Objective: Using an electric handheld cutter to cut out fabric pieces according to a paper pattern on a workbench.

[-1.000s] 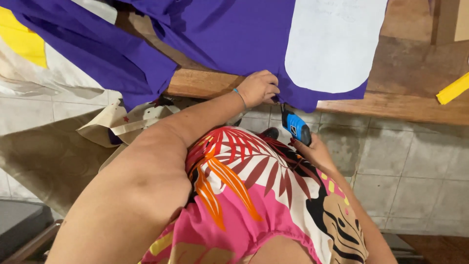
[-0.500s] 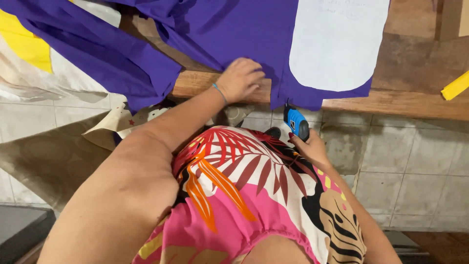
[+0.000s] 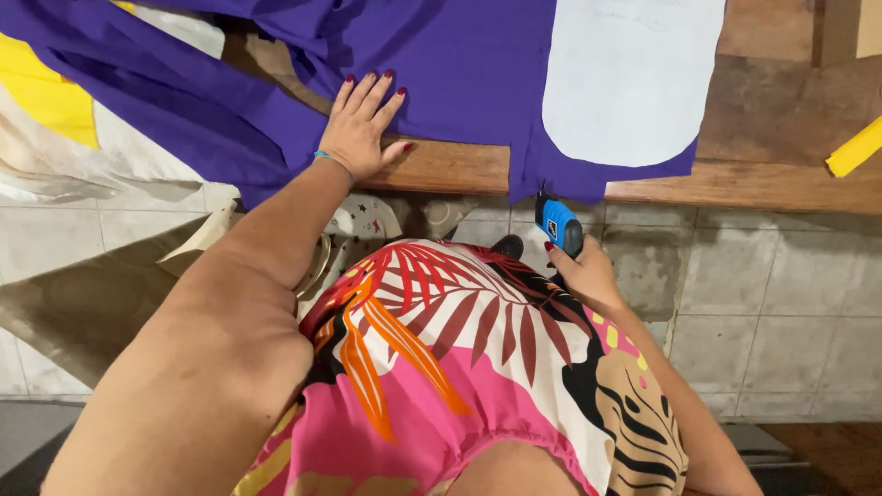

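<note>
Left hand (image 3: 360, 129) has slid left, now flat, fingers spread on purple fabric (image 3: 441, 55) at desk (image 3: 772, 184) edge; right hand (image 3: 583, 271) has dropped off the edge, clamped on blue cutter (image 3: 558, 223).

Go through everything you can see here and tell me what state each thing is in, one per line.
Left hand: flat, fingers spread, pressing on the purple fabric.
Right hand: closed around the blue and black handheld tool, below the table edge.
Blue and black handheld tool: held upright, off the fabric.
Purple fabric: spread on the table, hanging over its edge.
Pale paper pattern piece: lying flat on the fabric.
Wooden table: partly covered.
</note>
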